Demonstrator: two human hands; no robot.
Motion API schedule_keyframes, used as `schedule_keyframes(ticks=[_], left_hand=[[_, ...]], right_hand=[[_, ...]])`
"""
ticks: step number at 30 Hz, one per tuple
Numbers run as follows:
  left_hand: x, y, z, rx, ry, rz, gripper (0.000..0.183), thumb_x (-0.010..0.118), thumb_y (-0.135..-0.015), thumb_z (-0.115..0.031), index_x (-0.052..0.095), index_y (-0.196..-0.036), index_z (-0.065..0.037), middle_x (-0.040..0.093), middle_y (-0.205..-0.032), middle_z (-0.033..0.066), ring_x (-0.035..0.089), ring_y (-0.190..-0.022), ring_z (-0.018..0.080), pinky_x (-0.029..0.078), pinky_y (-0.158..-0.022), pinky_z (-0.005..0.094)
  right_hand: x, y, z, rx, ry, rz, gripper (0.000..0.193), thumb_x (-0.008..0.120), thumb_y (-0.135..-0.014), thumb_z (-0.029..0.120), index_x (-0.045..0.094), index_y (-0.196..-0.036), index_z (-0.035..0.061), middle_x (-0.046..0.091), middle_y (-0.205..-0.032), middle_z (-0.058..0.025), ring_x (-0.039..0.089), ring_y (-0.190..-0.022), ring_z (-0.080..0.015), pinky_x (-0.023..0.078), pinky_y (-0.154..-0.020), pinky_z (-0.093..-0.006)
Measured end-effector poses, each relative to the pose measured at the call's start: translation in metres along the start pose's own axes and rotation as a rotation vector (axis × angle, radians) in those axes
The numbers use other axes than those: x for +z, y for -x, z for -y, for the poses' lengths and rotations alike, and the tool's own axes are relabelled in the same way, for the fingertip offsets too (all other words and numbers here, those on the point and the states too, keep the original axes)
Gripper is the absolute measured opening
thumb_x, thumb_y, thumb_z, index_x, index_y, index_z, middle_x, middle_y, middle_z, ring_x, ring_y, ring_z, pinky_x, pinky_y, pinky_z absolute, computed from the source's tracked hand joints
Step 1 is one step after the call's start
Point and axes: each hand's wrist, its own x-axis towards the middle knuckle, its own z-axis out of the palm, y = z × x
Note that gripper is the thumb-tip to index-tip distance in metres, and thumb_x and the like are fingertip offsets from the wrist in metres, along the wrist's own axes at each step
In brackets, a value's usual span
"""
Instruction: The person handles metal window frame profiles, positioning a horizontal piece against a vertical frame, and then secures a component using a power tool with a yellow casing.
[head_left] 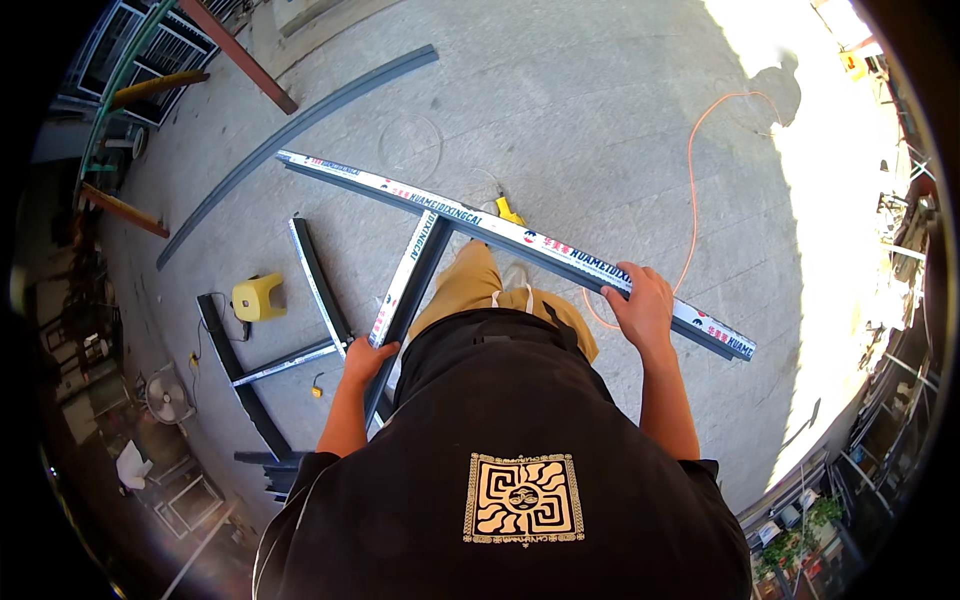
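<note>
A T-shaped frame of dark grey metal profiles, covered with printed white protective film, is held in front of my body. Its long bar [510, 236] slants from the upper left down to the right. From that bar a shorter bar [405, 285] runs back toward my left side. My left hand [368, 362] is closed round the shorter bar near my waist, with the fingers partly hidden. Toward the right end of the long bar, my right hand [645, 304] grips it, thumb on the near side. The lower end of the shorter bar disappears behind my shirt.
An H-shaped frame [290, 365] lies at left beside a yellow stool [258, 298]. A long dark profile [300, 132] rests on the concrete floor [600, 120] farther off. A yellow tool [508, 211] lies past the long bar; an orange hose [692, 190] trails at right. A fan [168, 395] stands lower left.
</note>
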Motion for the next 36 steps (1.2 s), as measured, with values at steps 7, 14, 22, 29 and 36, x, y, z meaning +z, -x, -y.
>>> schedule_keyframes(ticks=[7, 14, 22, 29, 36], left_hand=[[0.000, -0.004, -0.005, -0.037, 0.073, 0.044, 0.058, 0.087, -0.073, -0.044, 0.075, -0.101, 0.005, 0.074, -0.090, 0.0154, 0.070, -0.082, 0.0237, 0.053, -0.078, 0.0387], [-0.006, -0.005, -0.017, -0.064, -0.034, 0.122, 0.059, 0.085, -0.072, -0.046, 0.077, -0.106, 0.002, 0.077, -0.095, 0.0208, 0.076, -0.088, 0.0324, 0.056, -0.083, 0.0414], [0.008, -0.038, -0.043, 0.066, -0.308, 0.168, 0.063, 0.079, -0.071, -0.057, 0.078, -0.110, -0.007, 0.077, -0.106, 0.0205, 0.074, -0.100, 0.0363, 0.056, -0.088, 0.0448], [0.039, 0.000, -0.019, 0.004, -0.204, 0.107, 0.064, 0.079, -0.072, -0.059, 0.078, -0.112, -0.009, 0.076, -0.114, 0.0175, 0.072, -0.107, 0.0346, 0.056, -0.090, 0.0452], [0.078, 0.070, -0.004, -0.026, 0.027, -0.038, 0.055, 0.083, -0.073, -0.049, 0.077, -0.110, -0.009, 0.073, -0.114, 0.0160, 0.070, -0.111, 0.0337, 0.057, -0.095, 0.0451]], right_hand=[[-0.002, -0.006, 0.005, -0.031, 0.054, -0.045, 0.040, 0.083, -0.083, 0.025, 0.072, -0.117, 0.0065, 0.069, -0.101, -0.0142, 0.064, -0.099, -0.0371, 0.046, -0.092, -0.0474], [0.010, 0.023, 0.004, 0.036, 0.103, -0.020, 0.045, 0.085, -0.081, 0.026, 0.072, -0.120, 0.0070, 0.070, -0.103, -0.0139, 0.065, -0.101, -0.0348, 0.046, -0.096, -0.0466], [0.013, 0.059, -0.032, 0.207, 0.088, 0.025, 0.043, 0.083, -0.084, 0.027, 0.071, -0.120, 0.0060, 0.070, -0.103, -0.0160, 0.065, -0.101, -0.0377, 0.047, -0.094, -0.0483], [-0.014, 0.062, -0.031, 0.155, 0.137, 0.220, 0.045, 0.080, -0.087, 0.032, 0.069, -0.121, 0.0042, 0.071, -0.106, -0.0195, 0.067, -0.102, -0.0403, 0.050, -0.091, -0.0498], [-0.006, 0.041, -0.064, -0.005, 0.234, 0.353, 0.049, 0.074, -0.091, 0.042, 0.069, -0.110, -0.0020, 0.073, -0.099, -0.0243, 0.069, -0.095, -0.0433, 0.052, -0.085, -0.0510]])
